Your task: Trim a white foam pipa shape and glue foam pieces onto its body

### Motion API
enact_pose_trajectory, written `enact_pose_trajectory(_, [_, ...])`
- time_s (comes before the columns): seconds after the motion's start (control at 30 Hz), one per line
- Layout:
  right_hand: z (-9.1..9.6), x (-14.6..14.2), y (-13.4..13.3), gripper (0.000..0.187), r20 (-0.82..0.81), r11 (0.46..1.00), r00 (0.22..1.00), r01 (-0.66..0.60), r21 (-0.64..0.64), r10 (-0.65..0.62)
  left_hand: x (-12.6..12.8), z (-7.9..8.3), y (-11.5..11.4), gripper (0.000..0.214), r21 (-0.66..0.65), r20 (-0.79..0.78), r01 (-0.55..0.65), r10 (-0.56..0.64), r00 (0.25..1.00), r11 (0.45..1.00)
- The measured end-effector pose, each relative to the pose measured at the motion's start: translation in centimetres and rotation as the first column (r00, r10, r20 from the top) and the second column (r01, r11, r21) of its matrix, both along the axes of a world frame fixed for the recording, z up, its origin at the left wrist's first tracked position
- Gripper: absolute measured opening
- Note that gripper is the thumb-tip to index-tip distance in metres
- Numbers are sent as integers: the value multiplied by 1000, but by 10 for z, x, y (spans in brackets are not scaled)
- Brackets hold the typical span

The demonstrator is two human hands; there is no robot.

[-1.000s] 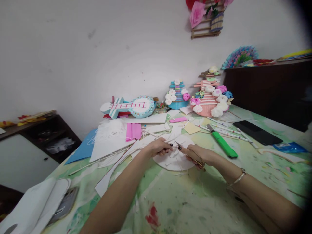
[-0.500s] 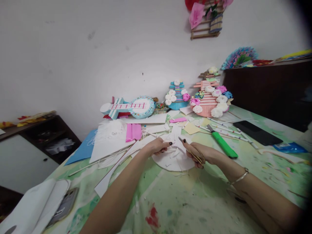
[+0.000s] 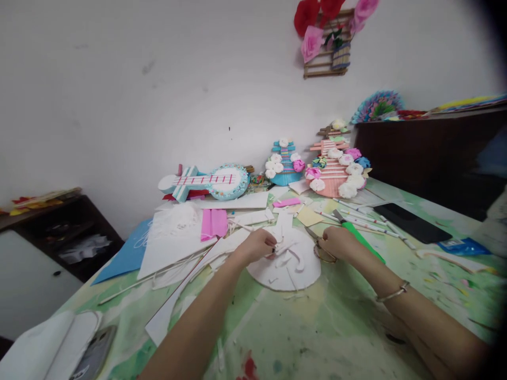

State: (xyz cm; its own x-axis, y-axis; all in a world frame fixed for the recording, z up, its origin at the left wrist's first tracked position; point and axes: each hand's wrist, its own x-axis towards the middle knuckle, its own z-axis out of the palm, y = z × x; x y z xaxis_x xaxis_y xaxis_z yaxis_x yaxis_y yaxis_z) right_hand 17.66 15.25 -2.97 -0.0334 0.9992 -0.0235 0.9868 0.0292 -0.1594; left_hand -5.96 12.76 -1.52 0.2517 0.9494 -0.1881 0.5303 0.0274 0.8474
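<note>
Soft, flat room light; wall brightest mid-span, dimmer at corners. Faint shadow under right forearm. Right edge blacked out, curved; left cabinet skewed; paper scraps smeary.

My left forearm is slanting up, bare, from seven o'clock and aiming toward one. My left hand is showing its back, with the fingers bending and their tips pointing toward three o'clock; whether they are pinching, I'm not seeing clearly. My right forearm, also bare, is stretching in from four o'clock and pointing toward ten. My right hand is facing knuckles up, its fingers curling under, partly hidden. Both hands are sitting apart, nearly level.
</note>
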Motion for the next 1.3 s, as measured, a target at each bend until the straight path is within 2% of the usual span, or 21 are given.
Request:
enact_pose_trajectory(0.13, [2,-8,15,26,44,995,998,-49,84,46,-1,-5,5,12,2,31,-41,41,999,999])
enact_pose_trajectory(0.2, [7,-18,33,24,45,986,992,-121,112,116,-2,-9,7,7,-6,47,-62,62,997,998])
enact_pose_trajectory(0.27, [11,-32,58,26,36,968,977,-213,130,210,-2,-9,10,16,-19,65,-84,85,994,996])
enact_pose_trajectory(0.4, [12,-57,106,31,40,938,945,-327,115,325,-4,-2,14,27,-18,100,-152,153,983,988])
enact_pose_trajectory(0.53, [5,-66,132,30,37,938,940,-340,66,338,-20,-1,25,33,32,66,-263,260,963,964])
enact_pose_trajectory(0.63, [4,-65,137,30,23,940,941,-339,43,339,-40,-12,36,36,174,-16,-394,402,915,903])
enact_pose_trajectory(0.77, [12,-63,126,24,-12,935,935,-353,44,354,-63,-31,47,22,430,-111,-491,585,804,757])
enact_pose_trajectory(0.83, [19,-62,113,18,-56,916,915,-400,27,401,-69,-38,51,16,499,-149,-480,617,773,722])
enact_pose_trajectory(1.0, [29,-72,87,16,-187,805,813,-577,-136,551,-66,-49,55,14,564,-230,-411,614,755,716])
enact_pose_trajectory(1.1, [28,-94,100,16,-189,837,835,-539,-89,518,-62,-50,53,20,607,-338,-327,607,719,725])
enact_pose_trajectory(1.2, [21,-123,127,28,-155,896,887,-443,-26,434,-59,-49,49,27,605,-467,-237,580,668,760])
enact_pose_trajectory(1.3, [13,-145,151,32,-129,930,924,-367,-31,360,-58,-47,46,30,592,-516,-204,562,647,779])
